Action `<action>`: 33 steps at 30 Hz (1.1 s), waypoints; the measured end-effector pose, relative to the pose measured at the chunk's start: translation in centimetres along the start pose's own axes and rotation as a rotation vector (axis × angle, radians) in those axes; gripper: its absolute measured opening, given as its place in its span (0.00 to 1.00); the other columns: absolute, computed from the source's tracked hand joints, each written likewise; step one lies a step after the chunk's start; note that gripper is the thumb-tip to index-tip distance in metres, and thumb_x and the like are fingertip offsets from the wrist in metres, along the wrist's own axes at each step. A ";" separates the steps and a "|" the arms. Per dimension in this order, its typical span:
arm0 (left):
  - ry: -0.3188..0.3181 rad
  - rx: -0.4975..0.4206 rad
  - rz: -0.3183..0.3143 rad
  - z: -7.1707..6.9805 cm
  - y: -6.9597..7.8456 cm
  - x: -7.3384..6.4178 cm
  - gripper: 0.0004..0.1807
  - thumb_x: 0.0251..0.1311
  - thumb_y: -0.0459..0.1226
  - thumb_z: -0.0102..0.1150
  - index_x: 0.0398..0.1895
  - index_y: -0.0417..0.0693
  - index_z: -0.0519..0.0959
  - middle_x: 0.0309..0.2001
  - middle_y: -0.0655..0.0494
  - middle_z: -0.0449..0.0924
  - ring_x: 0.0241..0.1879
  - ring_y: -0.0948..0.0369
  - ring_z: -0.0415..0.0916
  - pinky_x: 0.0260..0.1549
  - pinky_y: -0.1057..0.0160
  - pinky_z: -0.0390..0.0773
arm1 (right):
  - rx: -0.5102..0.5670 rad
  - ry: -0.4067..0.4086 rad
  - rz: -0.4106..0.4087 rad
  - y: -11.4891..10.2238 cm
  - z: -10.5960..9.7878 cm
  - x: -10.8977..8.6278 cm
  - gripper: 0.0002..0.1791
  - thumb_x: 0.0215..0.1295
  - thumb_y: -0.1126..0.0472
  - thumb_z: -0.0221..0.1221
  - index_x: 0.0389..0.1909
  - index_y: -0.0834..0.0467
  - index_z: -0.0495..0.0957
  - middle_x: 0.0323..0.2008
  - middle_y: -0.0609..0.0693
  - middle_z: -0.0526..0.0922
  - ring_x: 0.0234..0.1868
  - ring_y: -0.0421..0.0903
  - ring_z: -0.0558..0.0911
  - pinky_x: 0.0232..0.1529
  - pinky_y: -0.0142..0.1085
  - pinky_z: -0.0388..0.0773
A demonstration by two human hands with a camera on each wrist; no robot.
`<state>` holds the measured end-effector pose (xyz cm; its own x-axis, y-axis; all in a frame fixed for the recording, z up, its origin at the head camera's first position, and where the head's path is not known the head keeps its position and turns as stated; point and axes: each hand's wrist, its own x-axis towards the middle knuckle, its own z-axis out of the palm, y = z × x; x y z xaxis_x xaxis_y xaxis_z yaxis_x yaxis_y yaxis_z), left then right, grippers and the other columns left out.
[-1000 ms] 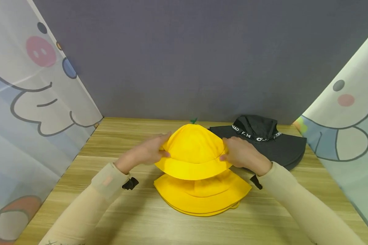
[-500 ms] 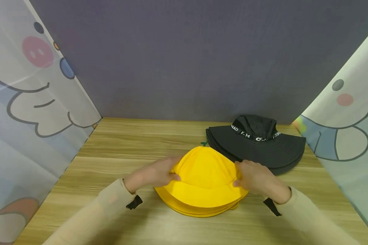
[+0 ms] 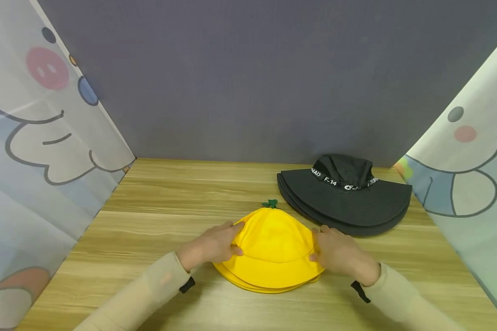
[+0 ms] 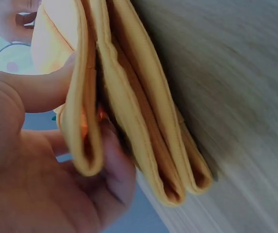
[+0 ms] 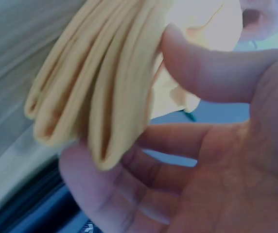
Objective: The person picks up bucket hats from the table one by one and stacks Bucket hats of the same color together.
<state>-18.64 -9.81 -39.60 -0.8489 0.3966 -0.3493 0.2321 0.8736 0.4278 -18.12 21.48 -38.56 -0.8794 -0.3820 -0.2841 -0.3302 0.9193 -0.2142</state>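
A yellow bucket hat (image 3: 273, 239) with a green leaf-shaped tip (image 3: 270, 203) lies folded flat on top of other folded yellow hats (image 4: 144, 97). My left hand (image 3: 213, 243) pinches its left side, thumb on top and fingers beneath the fold, as the left wrist view shows. On the opposite side my right hand (image 3: 339, 253) holds the same hat between thumb and fingers. In the right wrist view the folded edges (image 5: 114, 97) of the pile lie close together, with some fingers reaching below the top one. The pile's lower brims peek out under the top brim.
Dark folded hats with a white-lettered band (image 3: 348, 197) are stacked at the back right, near my right hand. The wooden table (image 3: 157, 197) meets a grey panel (image 3: 248, 82) behind. Cartoon-printed curtains (image 3: 49, 128) flank both sides.
Both hands have brought the top yellow hat down and toward me, onto the other yellow hats. It has shifted slightly left in the last half second. The dark hats have stayed put.
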 end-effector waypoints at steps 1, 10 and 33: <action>0.008 0.008 -0.009 -0.1 0.0 -0.1 0.40 0.68 0.48 0.63 0.79 0.48 0.60 0.74 0.36 0.60 0.71 0.40 0.62 0.66 0.41 0.66 | -0.014 0.012 -0.004 -0.2 0.0 -0.2 0.37 0.62 0.50 0.70 0.65 0.69 0.73 0.52 0.60 0.78 0.52 0.61 0.78 0.49 0.57 0.78; 0.026 -0.078 -0.019 -0.5 -1.1 -0.3 0.37 0.68 0.44 0.65 0.77 0.50 0.63 0.72 0.38 0.64 0.71 0.42 0.61 0.67 0.41 0.64 | -0.068 0.037 -0.071 -1.4 0.3 -1.2 0.45 0.59 0.38 0.69 0.70 0.61 0.72 0.57 0.61 0.74 0.57 0.60 0.75 0.52 0.57 0.76; 0.214 0.571 0.065 2.8 3.6 -2.5 0.47 0.58 0.67 0.58 0.79 0.60 0.62 0.66 0.45 0.68 0.61 0.46 0.68 0.44 0.45 0.80 | -0.148 0.129 -0.235 -4.1 3.0 -0.8 0.46 0.62 0.44 0.70 0.72 0.67 0.67 0.64 0.65 0.73 0.65 0.67 0.72 0.54 0.56 0.79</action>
<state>-14.39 -6.85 -39.54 -0.8874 0.4401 -0.1374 0.4539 0.8862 -0.0925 -15.01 17.69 -40.28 -0.8064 -0.5792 -0.1198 -0.5675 0.8147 -0.1187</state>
